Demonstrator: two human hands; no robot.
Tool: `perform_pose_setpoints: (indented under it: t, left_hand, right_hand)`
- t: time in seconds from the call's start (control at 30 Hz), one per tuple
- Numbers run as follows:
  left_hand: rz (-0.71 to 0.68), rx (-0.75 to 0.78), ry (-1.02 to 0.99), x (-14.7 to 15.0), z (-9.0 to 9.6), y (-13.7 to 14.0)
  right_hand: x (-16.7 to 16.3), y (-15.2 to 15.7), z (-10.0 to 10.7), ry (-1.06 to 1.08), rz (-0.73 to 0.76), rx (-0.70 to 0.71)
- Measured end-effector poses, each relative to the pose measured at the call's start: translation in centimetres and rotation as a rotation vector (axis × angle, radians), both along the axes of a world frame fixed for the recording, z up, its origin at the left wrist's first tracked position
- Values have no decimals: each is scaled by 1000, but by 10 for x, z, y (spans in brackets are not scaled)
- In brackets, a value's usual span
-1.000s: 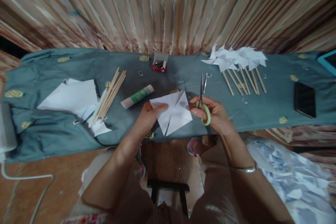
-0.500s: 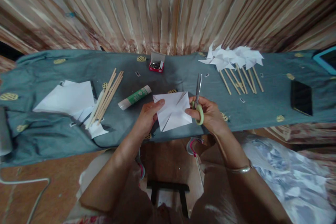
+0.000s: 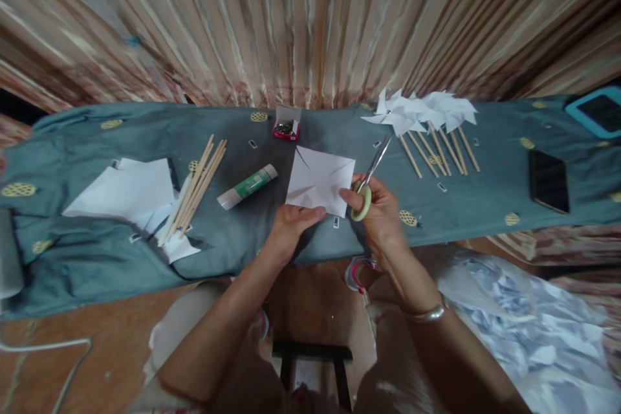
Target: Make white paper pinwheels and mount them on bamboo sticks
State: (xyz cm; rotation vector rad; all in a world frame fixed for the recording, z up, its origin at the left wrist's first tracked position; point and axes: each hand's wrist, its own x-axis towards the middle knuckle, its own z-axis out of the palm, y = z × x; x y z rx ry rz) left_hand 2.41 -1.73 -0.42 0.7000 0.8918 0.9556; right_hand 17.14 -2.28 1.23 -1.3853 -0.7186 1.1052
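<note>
A square sheet of white paper (image 3: pixel 320 178) with slits running in from its corners is held above the table. My left hand (image 3: pixel 291 226) pinches its lower edge, thumb on top. At the paper's right edge, my right hand (image 3: pixel 378 207) grips a pair of scissors (image 3: pixel 369 178) with pale green handles, blades pointing up and away, while its thumb also touches the paper. Just left of the paper lies a green and white glue stick (image 3: pixel 248 186). Beyond the paper stands a small red open box (image 3: pixel 286 128) of metal pieces.
White paper pinwheels (image 3: pixel 422 110) on wooden sticks lie at the back right. Loose sticks (image 3: pixel 198 184) and white paper sheets (image 3: pixel 121 187) are on the left. A dark phone (image 3: pixel 548 181) and a blue-framed device (image 3: pixel 596 111) lie far right on the cloth-covered table (image 3: pixel 466 207).
The paper has been turned, and my left hand has shifted from its left edge to its lower edge. The scissors now tilt more to the right.
</note>
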Motion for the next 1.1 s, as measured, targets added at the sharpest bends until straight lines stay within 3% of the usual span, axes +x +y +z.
perform_pose_setpoints:
  t: [0.2,0.5,0.9,1.1]
  left_hand:
    - [186,60,92,4,-2,2]
    - [266,115,189,-8,-6,13]
    - [413,150,109,-31,-4,29]
    - [413,113,94,-29,4,30]
  right_hand:
    - [-13,0,0,71,24,-21]
    - [-17,-1,-2,43,126,-41]
    - [1,-21,6,-126,765,-206]
    - [6,-27,9,-121,879,-292]
